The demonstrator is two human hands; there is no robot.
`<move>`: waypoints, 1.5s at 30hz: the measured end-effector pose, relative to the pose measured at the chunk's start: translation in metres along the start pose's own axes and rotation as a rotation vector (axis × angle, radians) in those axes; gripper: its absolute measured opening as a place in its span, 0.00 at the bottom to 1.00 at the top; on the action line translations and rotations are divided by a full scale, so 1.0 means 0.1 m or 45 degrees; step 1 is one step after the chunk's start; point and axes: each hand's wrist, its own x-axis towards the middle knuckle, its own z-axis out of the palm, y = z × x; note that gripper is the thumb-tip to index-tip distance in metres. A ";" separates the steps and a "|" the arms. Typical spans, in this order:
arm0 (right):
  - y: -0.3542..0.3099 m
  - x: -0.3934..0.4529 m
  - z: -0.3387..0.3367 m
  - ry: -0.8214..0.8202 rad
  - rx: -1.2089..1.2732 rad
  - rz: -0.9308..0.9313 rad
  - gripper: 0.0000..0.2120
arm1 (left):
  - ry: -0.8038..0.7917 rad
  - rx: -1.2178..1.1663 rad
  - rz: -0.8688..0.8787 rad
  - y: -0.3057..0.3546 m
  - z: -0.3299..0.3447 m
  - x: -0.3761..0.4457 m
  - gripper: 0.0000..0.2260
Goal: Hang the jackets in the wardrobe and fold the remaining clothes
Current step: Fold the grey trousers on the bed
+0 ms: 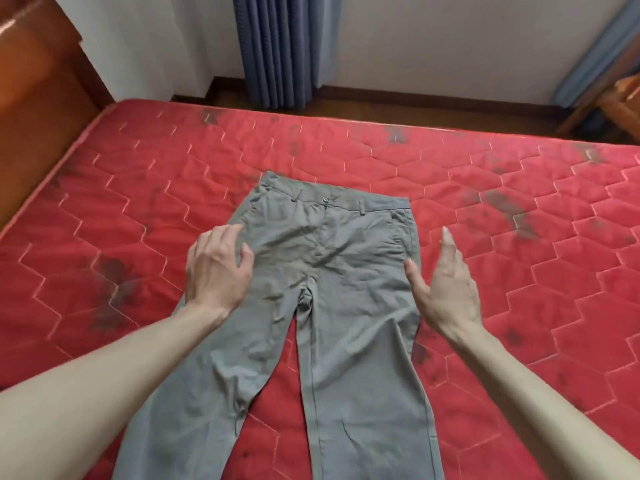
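Observation:
A pair of grey trousers (332, 278) lies flat on the red quilted mattress (519, 258), waistband away from me and both legs running toward the bottom edge of the view. My left hand (216, 268) rests on the trousers' left hip, fingers loosely bent over the cloth edge. My right hand (445, 282) is at the right hip edge with straight fingers and the thumb touching the cloth. No jacket or other clothing is in view.
A wooden headboard (38, 98) stands at the far left. Beyond the mattress are a dark floor strip, a white wall and blue curtains (280, 46). A wooden chair (620, 105) shows at the far right.

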 end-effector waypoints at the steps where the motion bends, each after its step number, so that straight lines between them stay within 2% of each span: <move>1: 0.06 0.11 0.14 -0.062 0.107 0.084 0.40 | -0.024 0.030 -0.026 -0.14 0.16 0.04 0.17; 4: 0.34 0.34 0.52 -0.193 0.408 0.431 0.40 | -0.200 0.116 -0.156 -0.40 0.56 0.12 0.18; 8: 0.60 0.48 0.90 -0.163 0.399 0.644 0.39 | -0.435 0.158 -0.471 -0.71 0.86 0.13 0.20; 10: 0.66 0.50 1.00 -0.101 0.362 0.696 0.35 | -0.441 0.176 -0.540 -0.81 0.93 0.14 0.16; 12: 0.71 0.49 1.05 -0.079 0.373 0.737 0.26 | -0.394 0.179 -0.606 -0.87 0.94 0.20 0.13; 15: 0.75 0.39 1.12 -0.132 0.246 0.652 0.18 | -0.372 0.118 -0.695 -0.94 0.88 0.25 0.15; 17: 0.75 0.26 1.15 -0.186 0.092 0.536 0.16 | -0.441 0.118 -0.635 -0.97 0.84 0.18 0.14; 20: 0.72 0.04 1.14 -0.250 -0.056 0.453 0.13 | -0.571 0.162 -0.515 -0.97 0.78 -0.01 0.08; 23: 0.73 -0.17 1.06 -0.297 -0.102 0.425 0.10 | -0.663 0.169 -0.502 -0.94 0.74 -0.20 0.06; 26: 0.77 -0.44 0.92 -0.323 -0.142 0.439 0.11 | -0.785 0.184 -0.507 -0.84 0.63 -0.48 0.09; 29: 0.87 -0.81 0.79 -0.359 -0.163 0.457 0.10 | -0.913 0.188 -0.537 -0.78 0.48 -0.89 0.12; 33: 1.07 -1.46 0.66 -0.406 -0.205 0.463 0.09 | -1.090 0.194 -0.536 -0.72 0.23 -1.52 0.10; 35: 1.19 -1.82 0.62 -0.419 -0.228 0.465 0.10 | -1.197 0.160 -0.626 -0.69 0.13 -1.83 0.09; 37: 1.29 -2.16 0.59 -0.438 -0.252 0.469 0.10 | -1.345 0.086 -0.806 -0.63 0.00 -2.08 0.07; 40: 1.36 -2.47 0.52 -0.476 -0.300 0.488 0.11 | -1.504 0.146 -0.893 -0.62 -0.07 -2.23 0.15; 41: 1.37 -2.49 0.50 -0.468 -0.316 0.497 0.12 | -1.492 0.172 -0.893 -0.62 -0.09 -2.23 0.19; 44: 1.37 -2.36 0.47 -0.358 -0.282 0.497 0.18 | -1.274 0.197 -0.819 -0.66 -0.08 -2.11 0.37; 45: 1.37 -2.27 0.48 -0.317 -0.224 0.488 0.20 | -1.170 0.228 -0.767 -0.66 -0.06 -2.04 0.36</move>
